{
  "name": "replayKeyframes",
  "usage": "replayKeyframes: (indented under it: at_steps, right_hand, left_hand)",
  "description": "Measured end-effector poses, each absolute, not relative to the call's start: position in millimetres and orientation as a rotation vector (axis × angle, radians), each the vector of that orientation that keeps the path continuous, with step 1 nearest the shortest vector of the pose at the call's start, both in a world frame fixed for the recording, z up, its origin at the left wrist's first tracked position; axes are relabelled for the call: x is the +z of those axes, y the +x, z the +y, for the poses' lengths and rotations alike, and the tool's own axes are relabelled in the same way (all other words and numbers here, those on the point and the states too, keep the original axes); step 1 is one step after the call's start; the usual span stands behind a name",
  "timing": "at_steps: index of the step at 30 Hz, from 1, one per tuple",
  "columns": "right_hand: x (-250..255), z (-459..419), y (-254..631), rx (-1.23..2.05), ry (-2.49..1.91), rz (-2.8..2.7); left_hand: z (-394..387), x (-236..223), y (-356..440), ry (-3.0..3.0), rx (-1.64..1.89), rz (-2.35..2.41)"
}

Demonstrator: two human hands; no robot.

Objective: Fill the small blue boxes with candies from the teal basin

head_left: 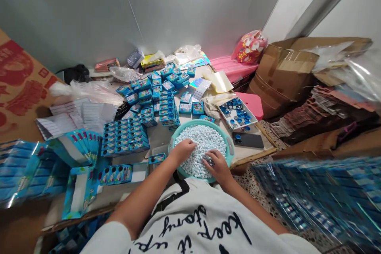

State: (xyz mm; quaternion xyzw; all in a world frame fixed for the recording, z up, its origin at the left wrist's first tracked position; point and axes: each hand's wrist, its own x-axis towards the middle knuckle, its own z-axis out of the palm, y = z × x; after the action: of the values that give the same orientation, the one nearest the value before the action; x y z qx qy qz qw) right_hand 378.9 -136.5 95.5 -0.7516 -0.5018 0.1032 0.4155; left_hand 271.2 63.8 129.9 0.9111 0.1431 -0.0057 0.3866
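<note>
A light green plastic basin (231, 143) full of small white, pale-blue-tinted pellets (205, 137) rests against my front at the table edge. My left hand (183, 151) lies at the left of the pellets, its fingers drawn together and touching them; whatever they hold is hidden. On the right side of the basin, my right hand (217, 164) has its fingers bent and apart over the pellets, with a dark gap under them. Left of the basin lies a small blue box (156, 158).
Stacked blue boxes (125, 137) and a loose pile (160, 81) cover the table's left and middle. A white tray (237, 114) of blue caps and a phone (248, 140) lie right of the basin. Cardboard boxes (281, 75) stand at right, wrapped blue packs (324, 194) on the floor.
</note>
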Motion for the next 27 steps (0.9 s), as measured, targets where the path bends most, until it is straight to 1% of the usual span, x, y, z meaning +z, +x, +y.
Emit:
replayKeyframes:
  at_steps: [4,8,12,16,21,27]
  right_hand:
    - [95,-137,380,0.278,-1.903,-1.26]
    - [95,-138,381,0.28,-1.898,-1.267]
    - [95,-138,381,0.271,-1.892,-1.294]
    - [93,-137,380,0.218,-1.896,-1.292]
    - [90,-137,378,0.162,-1.889,-1.287]
    - [90,-137,376,0.157,-1.9,-1.278]
  left_hand:
    - [71,141,242,2.425,0.243,0.332]
    - [89,160,186,2.42,0.33,0.497]
    - [112,170,123,2.464,0.258,0.686]
    - [123,164,88,2.487,0.16,0.775]
    - [127,153,82,2.505,0.062,0.793]
    - [127,153,86,2.538,0.02,0.729]
